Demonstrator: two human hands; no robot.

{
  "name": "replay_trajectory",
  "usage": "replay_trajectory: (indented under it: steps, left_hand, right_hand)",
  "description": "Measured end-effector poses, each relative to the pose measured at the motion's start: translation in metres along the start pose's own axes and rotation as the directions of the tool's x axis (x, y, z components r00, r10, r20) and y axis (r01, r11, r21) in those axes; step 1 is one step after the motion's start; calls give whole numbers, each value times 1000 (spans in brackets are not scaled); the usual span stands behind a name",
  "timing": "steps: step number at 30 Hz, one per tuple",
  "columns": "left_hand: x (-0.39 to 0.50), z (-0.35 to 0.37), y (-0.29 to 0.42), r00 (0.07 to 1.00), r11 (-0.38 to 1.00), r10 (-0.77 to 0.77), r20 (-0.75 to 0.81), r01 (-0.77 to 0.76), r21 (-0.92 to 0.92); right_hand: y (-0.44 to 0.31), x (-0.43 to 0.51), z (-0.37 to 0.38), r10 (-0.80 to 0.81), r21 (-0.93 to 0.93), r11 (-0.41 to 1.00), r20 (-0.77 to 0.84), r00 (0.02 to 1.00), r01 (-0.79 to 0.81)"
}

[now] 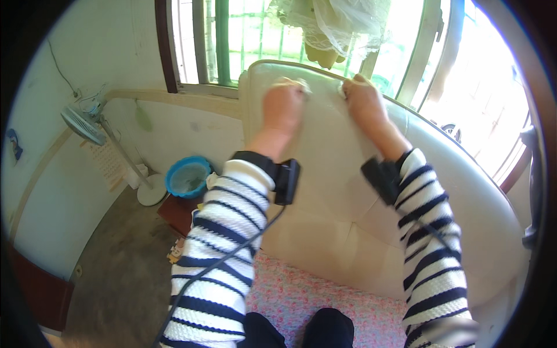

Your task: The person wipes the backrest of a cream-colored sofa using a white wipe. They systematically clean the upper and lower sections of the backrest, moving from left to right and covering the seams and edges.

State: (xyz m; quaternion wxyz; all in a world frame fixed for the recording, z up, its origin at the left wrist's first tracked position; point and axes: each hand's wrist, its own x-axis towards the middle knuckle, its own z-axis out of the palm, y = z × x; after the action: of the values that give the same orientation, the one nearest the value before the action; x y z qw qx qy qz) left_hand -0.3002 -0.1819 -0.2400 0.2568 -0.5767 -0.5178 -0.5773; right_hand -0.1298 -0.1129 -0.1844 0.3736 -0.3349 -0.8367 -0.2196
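A padded cream headboard (322,174) with a smooth, shiny cover stands before me, below the window. My left hand (283,104) is curled round a pale, crumpled cloth (304,88) at the headboard's upper left part; it is slightly blurred. Near the top edge, further right, my right hand (364,98) is closed on another pale bit of cloth (342,90). Whether the two bits belong to one cloth I cannot tell. Both wrists carry black strapped devices with cables over striped sleeves.
A blue basin (188,177) holding water sits on a dark red cabinet (174,213) at the left. Behind it stands a floor fan (82,126). A lace curtain (335,26) hangs at the barred window. My knees rest by a pink floral bedcover (304,296).
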Motion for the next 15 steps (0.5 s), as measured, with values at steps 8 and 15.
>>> replay_trajectory:
  steps: [8,15]
  left_hand:
    - [-127,24,78,977,982,52,208,-12,-189]
    - [-75,-3,78,953,956,-205,224,244,-163]
  right_hand:
    - [-15,-145,-7,-234,-59,970,43,971,236]
    - [5,-102,-69,-227,-71,972,-51,972,223]
